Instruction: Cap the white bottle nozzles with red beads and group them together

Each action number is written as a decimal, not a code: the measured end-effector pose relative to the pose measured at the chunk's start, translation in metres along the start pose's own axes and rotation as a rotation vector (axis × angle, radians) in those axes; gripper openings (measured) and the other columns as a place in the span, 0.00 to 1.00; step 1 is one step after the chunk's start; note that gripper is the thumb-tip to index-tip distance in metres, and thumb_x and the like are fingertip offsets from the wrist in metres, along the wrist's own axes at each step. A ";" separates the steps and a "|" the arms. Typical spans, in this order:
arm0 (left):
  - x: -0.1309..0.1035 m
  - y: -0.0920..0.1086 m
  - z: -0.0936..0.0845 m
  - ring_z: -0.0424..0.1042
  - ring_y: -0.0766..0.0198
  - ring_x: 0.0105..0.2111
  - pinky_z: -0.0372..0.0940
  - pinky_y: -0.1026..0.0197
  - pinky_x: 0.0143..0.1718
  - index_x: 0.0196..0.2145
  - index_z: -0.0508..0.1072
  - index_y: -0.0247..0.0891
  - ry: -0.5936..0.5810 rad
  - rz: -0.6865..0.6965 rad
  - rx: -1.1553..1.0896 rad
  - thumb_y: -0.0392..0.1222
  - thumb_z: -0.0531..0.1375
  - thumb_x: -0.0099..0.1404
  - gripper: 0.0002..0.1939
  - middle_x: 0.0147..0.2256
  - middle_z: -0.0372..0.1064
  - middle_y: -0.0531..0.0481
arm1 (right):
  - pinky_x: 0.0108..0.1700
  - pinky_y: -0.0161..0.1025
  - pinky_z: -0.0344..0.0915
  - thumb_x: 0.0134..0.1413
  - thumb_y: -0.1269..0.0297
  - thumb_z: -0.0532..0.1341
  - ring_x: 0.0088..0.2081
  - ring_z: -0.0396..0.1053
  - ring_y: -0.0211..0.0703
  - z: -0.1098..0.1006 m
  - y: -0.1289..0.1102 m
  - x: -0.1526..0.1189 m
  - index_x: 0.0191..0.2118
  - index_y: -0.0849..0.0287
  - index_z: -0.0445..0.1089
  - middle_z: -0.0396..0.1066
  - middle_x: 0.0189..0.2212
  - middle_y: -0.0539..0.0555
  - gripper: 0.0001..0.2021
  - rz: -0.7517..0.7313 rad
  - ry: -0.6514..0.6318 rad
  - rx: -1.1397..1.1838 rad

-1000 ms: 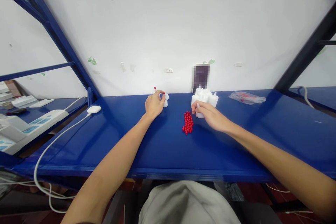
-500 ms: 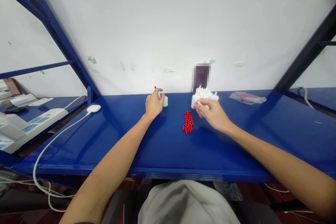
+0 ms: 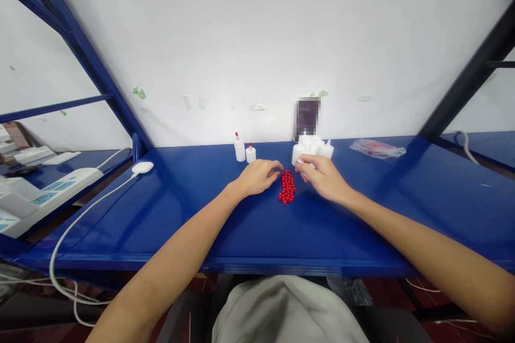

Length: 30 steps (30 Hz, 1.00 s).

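Left grip: my left grip is empty as far as I can see, thumb and fingers curved and parted at the far left edge of the red caps; whether I touch one, I cannot tell.
Right grip: my right grip is closed around a small white bottle, tilted and mostly hidden by my fingers; its pale tip shows no red.
Red caps: loose in a narrow patch on the blue surface, between my two grips and reaching nearer than either.
Capped bottles: a taller bottle and a shorter bottle stand upright at the far side, left of the caps, each with a red tip.
White cluster: more white bottles crowd together just beyond my right grip, no red on the tips I can see.
Progress: early, I judge; two bottles capped, the held one and the cluster left bare.
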State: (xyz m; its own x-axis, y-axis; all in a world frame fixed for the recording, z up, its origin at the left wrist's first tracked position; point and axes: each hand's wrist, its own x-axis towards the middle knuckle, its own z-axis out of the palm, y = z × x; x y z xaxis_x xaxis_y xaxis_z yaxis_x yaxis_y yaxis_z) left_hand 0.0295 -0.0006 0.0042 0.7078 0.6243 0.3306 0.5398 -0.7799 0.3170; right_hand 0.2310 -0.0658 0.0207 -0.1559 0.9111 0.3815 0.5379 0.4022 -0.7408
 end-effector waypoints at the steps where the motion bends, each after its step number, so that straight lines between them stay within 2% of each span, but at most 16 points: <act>1: 0.000 0.001 0.000 0.69 0.63 0.29 0.58 0.63 0.33 0.46 0.74 0.40 -0.004 0.009 0.025 0.38 0.54 0.67 0.13 0.29 0.72 0.51 | 0.27 0.36 0.54 0.58 0.62 0.53 0.20 0.59 0.36 0.000 0.001 0.000 0.26 0.58 0.65 0.63 0.17 0.46 0.12 -0.004 -0.002 -0.011; 5: 0.001 0.002 0.003 0.70 0.61 0.31 0.58 0.62 0.32 0.47 0.74 0.42 -0.003 0.007 0.077 0.40 0.54 0.67 0.14 0.31 0.72 0.50 | 0.30 0.36 0.56 0.60 0.62 0.50 0.22 0.62 0.37 0.001 0.002 0.000 0.24 0.58 0.64 0.65 0.17 0.47 0.15 -0.014 -0.040 -0.043; 9: 0.004 -0.001 0.007 0.68 0.62 0.28 0.56 0.63 0.30 0.43 0.75 0.42 0.003 -0.030 0.028 0.41 0.55 0.66 0.11 0.28 0.70 0.51 | 0.32 0.36 0.57 0.65 0.59 0.45 0.23 0.63 0.38 0.001 0.002 0.000 0.25 0.57 0.60 0.65 0.18 0.48 0.19 -0.041 -0.087 -0.051; 11: 0.004 -0.002 0.007 0.65 0.64 0.25 0.56 0.63 0.29 0.40 0.75 0.40 0.037 -0.064 -0.071 0.41 0.56 0.66 0.10 0.25 0.67 0.53 | 0.31 0.36 0.57 0.67 0.55 0.44 0.23 0.63 0.38 0.000 0.002 0.000 0.27 0.57 0.61 0.64 0.18 0.47 0.20 -0.053 -0.100 -0.027; 13: 0.004 0.000 0.006 0.62 0.67 0.22 0.55 0.64 0.27 0.39 0.74 0.39 0.120 -0.111 -0.219 0.43 0.56 0.66 0.10 0.23 0.64 0.55 | 0.31 0.36 0.57 0.67 0.53 0.43 0.24 0.62 0.38 -0.001 0.002 0.001 0.29 0.57 0.62 0.63 0.19 0.47 0.20 -0.065 -0.111 -0.011; 16: 0.004 0.012 0.003 0.57 0.70 0.21 0.53 0.66 0.24 0.41 0.73 0.37 0.248 -0.136 -0.488 0.48 0.56 0.67 0.12 0.23 0.61 0.56 | 0.31 0.36 0.56 0.67 0.54 0.44 0.25 0.60 0.38 -0.001 0.003 0.001 0.30 0.57 0.63 0.62 0.21 0.47 0.19 -0.067 -0.107 0.000; 18: 0.004 0.024 0.002 0.58 0.71 0.21 0.54 0.67 0.24 0.42 0.72 0.37 0.272 -0.107 -0.641 0.50 0.57 0.66 0.14 0.23 0.60 0.56 | 0.30 0.36 0.56 0.66 0.55 0.44 0.25 0.60 0.38 0.000 0.003 0.001 0.29 0.58 0.63 0.61 0.21 0.48 0.19 -0.051 -0.103 0.033; 23: 0.002 0.042 0.008 0.59 0.71 0.22 0.55 0.67 0.25 0.42 0.71 0.35 0.236 -0.055 -0.757 0.50 0.57 0.67 0.15 0.23 0.61 0.55 | 0.31 0.37 0.54 0.65 0.54 0.44 0.26 0.59 0.39 -0.001 0.003 0.000 0.24 0.58 0.61 0.61 0.21 0.49 0.21 -0.057 -0.093 0.061; 26: 0.000 0.043 0.011 0.58 0.71 0.21 0.55 0.67 0.24 0.43 0.71 0.36 0.193 -0.027 -0.720 0.49 0.56 0.67 0.14 0.23 0.61 0.56 | 0.31 0.37 0.54 0.64 0.51 0.46 0.26 0.60 0.39 -0.002 0.001 -0.001 0.22 0.59 0.62 0.61 0.20 0.49 0.24 -0.060 -0.084 0.015; 30: -0.003 0.042 0.011 0.56 0.72 0.20 0.53 0.67 0.23 0.42 0.70 0.36 0.183 -0.004 -0.677 0.48 0.56 0.67 0.12 0.22 0.59 0.58 | 0.27 0.36 0.52 0.61 0.47 0.50 0.21 0.56 0.37 -0.001 -0.001 -0.001 0.20 0.58 0.60 0.60 0.16 0.48 0.24 0.023 -0.141 0.020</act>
State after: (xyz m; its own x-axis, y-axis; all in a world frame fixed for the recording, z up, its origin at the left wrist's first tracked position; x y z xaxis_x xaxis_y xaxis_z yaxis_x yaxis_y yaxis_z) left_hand 0.0550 -0.0361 0.0071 0.5861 0.6710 0.4542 0.0971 -0.6147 0.7828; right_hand 0.2320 -0.0674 0.0215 -0.2591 0.9230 0.2844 0.5260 0.3818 -0.7600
